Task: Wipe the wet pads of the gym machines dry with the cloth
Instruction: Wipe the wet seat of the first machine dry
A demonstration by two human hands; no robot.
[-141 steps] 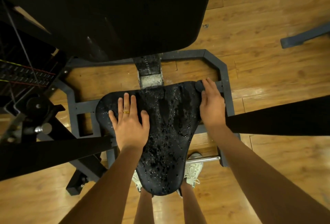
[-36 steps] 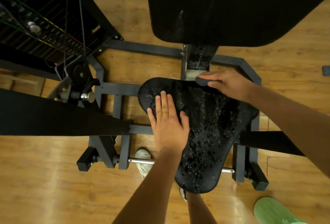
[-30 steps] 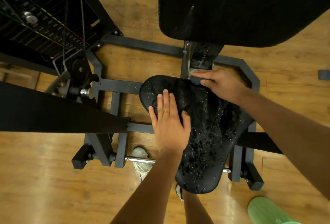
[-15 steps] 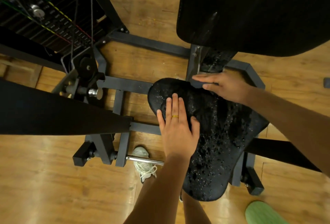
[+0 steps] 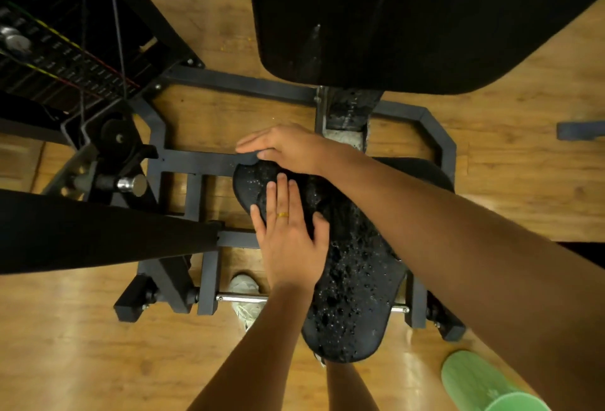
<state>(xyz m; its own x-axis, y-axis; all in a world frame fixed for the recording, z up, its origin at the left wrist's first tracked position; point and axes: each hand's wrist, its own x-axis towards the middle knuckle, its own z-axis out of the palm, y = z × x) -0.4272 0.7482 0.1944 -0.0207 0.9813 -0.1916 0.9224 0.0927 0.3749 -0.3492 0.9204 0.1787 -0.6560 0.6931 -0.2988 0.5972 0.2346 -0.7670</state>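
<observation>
Left grip (image 5: 291, 237) is flat on the seat pad (image 5: 353, 283), palm down, fingers straight and close together, grasping nothing. Gold ring (image 5: 283, 214) on one finger.

Right grip (image 5: 288, 148) is at the pad's far left corner, clamped on the cloth (image 5: 249, 158): fingers laid over the top, thumb tucked in at its near edge. The cloth is dark grey and small, mostly covered by the hand. It sits right at the pad's rim where the rim meets the frame (image 5: 235, 83) crossbar. Can't tell how much of the cloth is on the pad versus the bar.

The seat pad is black and beaded with water droplets across its middle and its near, narrow end.

The back pad (image 5: 409, 17) is large and black and fills the top of the view, with pale streaks on its lower left.

Weight stack (image 5: 49, 60) and cables are top left. A black padded arm (image 5: 98, 230) crosses the left side, just beside the left grip. Wooden floor (image 5: 65, 345) underneath. Pale shoe (image 5: 244, 286) beside the chrome bar (image 5: 242, 297). A green object (image 5: 474, 381) sits bottom right, cut off by the edge of the view.
</observation>
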